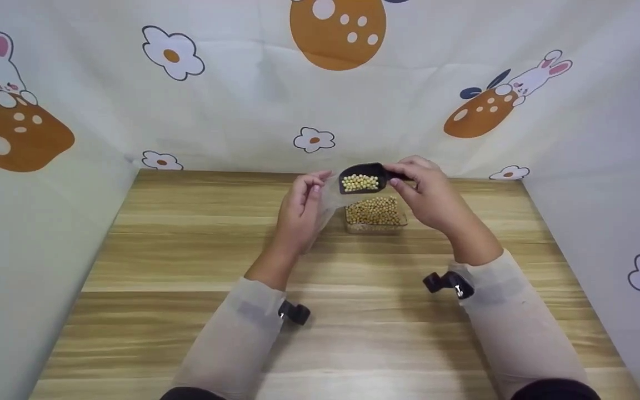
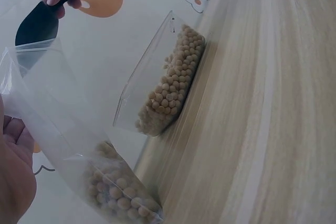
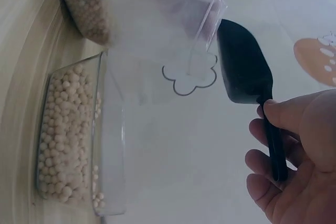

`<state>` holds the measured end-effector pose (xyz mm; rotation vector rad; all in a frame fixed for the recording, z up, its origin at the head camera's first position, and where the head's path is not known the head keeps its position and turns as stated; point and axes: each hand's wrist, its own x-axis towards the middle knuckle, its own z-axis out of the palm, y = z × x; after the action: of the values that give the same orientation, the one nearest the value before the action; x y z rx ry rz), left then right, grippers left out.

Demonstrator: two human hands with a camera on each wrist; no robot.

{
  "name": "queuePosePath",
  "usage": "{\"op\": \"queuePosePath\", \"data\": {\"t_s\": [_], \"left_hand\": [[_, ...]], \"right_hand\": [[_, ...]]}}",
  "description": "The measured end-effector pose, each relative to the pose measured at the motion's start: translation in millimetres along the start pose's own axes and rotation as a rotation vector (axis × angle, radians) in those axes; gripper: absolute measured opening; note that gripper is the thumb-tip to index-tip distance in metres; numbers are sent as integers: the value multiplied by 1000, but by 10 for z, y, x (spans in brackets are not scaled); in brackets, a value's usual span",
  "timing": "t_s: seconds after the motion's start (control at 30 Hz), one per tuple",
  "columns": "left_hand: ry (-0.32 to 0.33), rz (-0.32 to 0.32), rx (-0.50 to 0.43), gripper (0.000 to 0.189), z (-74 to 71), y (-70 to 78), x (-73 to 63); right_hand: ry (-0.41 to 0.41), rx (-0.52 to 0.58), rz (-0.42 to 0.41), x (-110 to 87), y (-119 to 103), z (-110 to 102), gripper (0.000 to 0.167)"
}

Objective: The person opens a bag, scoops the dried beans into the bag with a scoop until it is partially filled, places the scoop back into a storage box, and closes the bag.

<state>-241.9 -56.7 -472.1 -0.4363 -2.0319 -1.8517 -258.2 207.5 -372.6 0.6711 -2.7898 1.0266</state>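
Note:
My right hand (image 1: 428, 194) grips the handle of a black scoop (image 3: 244, 66), which carries a small heap of pale yellow soybeans (image 1: 360, 182). My left hand (image 1: 298, 214) holds a clear plastic bag (image 2: 68, 114) near its top. More soybeans (image 2: 121, 195) lie in the bottom of the bag. In the left wrist view the scoop's tip overlaps the bag's mouth. Just below the scoop in the head view, a clear rectangular container (image 3: 113, 140) of soybeans stands on the table.
The wood-grain table (image 1: 186, 250) meets a pale cloth backdrop (image 1: 231, 111) printed with flowers, rabbits and orange fruit at the back and both sides. A small black camera sits on each wrist, the left camera (image 1: 295, 313) and the right camera (image 1: 449, 283).

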Motion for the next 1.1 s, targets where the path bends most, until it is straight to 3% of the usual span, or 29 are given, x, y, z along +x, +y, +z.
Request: {"op": "queuePosePath", "data": {"t_s": [0.5,1.1], "left_hand": [[10,-8,-3,15,-3,22,-8],[9,6,-9,16,-1,28,7]], "right_hand": [[-37,-176,-99,147,-278,-15,31],[-17,-170,-91,151,-239,-37,31]]}}
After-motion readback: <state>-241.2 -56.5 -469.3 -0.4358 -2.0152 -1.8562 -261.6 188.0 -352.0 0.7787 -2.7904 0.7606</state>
